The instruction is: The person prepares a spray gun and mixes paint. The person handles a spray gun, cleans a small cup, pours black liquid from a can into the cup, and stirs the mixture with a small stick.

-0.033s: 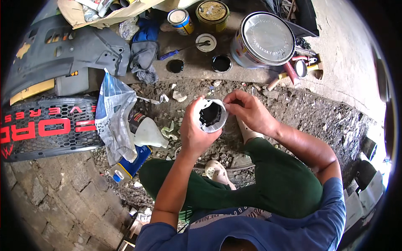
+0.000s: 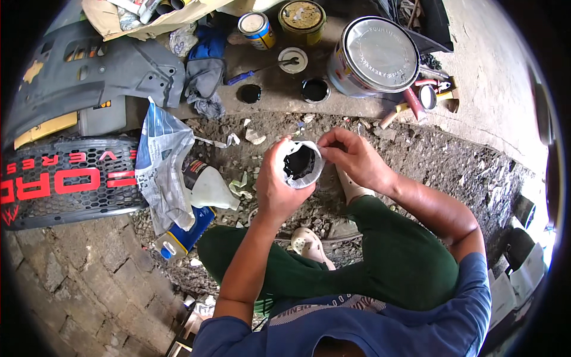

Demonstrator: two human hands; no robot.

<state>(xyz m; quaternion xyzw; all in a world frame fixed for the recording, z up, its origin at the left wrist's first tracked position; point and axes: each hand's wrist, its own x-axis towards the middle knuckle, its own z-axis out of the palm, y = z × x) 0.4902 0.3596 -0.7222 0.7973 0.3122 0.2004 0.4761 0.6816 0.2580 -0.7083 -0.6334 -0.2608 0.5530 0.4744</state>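
My left hand [image 2: 279, 184] is wrapped round a small cup [image 2: 309, 177] with a whitish, uneven rim and black liquid, perhaps paint, inside. At the cup's right side, my right hand [image 2: 355, 156] pinches thumb and forefinger together against the edge of the white rim; what that edge is made of, paper or film, is hard to tell. Beyond the hands, an open tin of black liquid [image 2: 315, 90] sits on the concrete. Beside it lie a round black-stained lid [image 2: 249, 93] and a blue-handled screwdriver [image 2: 241, 78], its tip near a pale lid [image 2: 292, 60].
A large paint can [image 2: 380, 55], a blue can [image 2: 257, 31] and a yellowish can [image 2: 302, 22] stand at the back. Hand tools [image 2: 428, 98] lie to the right. A black grille with red letters [image 2: 71, 184], newspaper [image 2: 163, 172] and a white bottle [image 2: 209, 187] are on the left. Rubble covers the ground.
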